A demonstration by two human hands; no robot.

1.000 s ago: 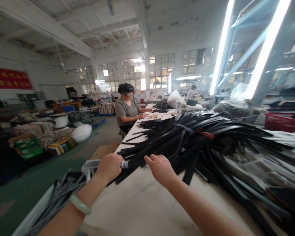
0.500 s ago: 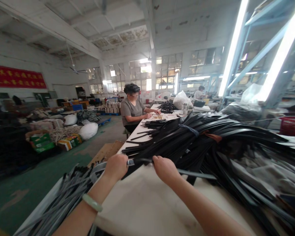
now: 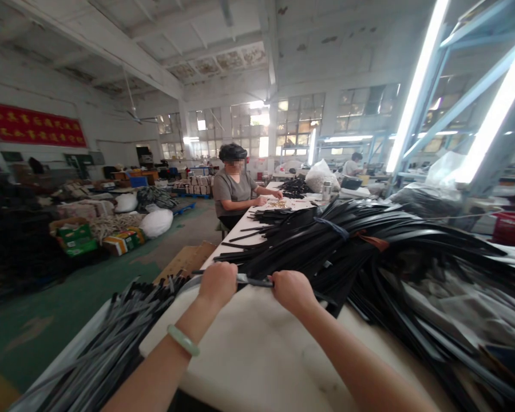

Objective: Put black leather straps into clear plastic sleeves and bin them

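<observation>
A dark strap was held above the pale worktable, gripped at 2 places by the closed left hand and the closed right hand. Black strips, bound with a blue tie, were piled just beyond; grey strips were heaped to the left.

The held strip is grey, paler at one part. The long heaped strips are black, with a blue tie and an orange-brown band. The worktop has a creamy white colour. The bangle is pale green. The banner is red with yellow writing, and the floor is green.
</observation>
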